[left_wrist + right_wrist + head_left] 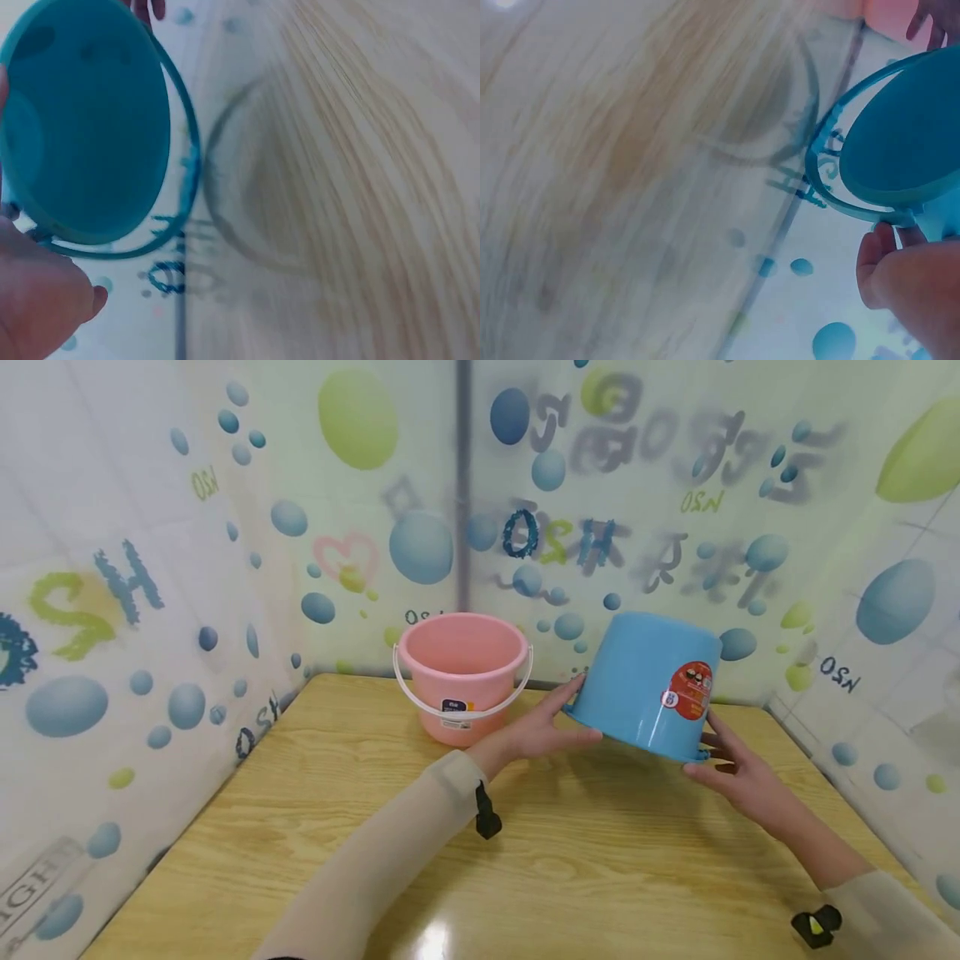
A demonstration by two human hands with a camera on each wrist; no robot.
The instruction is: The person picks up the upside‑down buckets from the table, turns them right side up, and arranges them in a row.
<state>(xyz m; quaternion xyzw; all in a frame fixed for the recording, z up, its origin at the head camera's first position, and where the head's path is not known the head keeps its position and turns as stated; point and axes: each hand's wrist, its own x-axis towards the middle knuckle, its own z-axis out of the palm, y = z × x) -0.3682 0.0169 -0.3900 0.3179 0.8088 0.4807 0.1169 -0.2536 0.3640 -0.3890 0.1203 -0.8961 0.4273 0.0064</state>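
A blue bucket point(637, 685) is tilted mouth-down above the back right of the wooden table, with a red sticker on its side. My left hand point(536, 727) holds the left side of its rim, thumb stretched along the lower edge. On the opposite side my right hand point(750, 785) grips the rim by a handle joint, its thumb in front and fingers behind. The bucket's hollow inside point(90, 127) shows in the left wrist view, and its blue handle point(809, 161) hangs below the mouth in the right wrist view.
A pink bucket point(461, 689) stands upright on the table point(600, 877), left of the blue one and just beyond my left wrist. Its white handle point(405, 685) hangs over the front. Patterned curtains point(427, 460) border the table's back and both sides.
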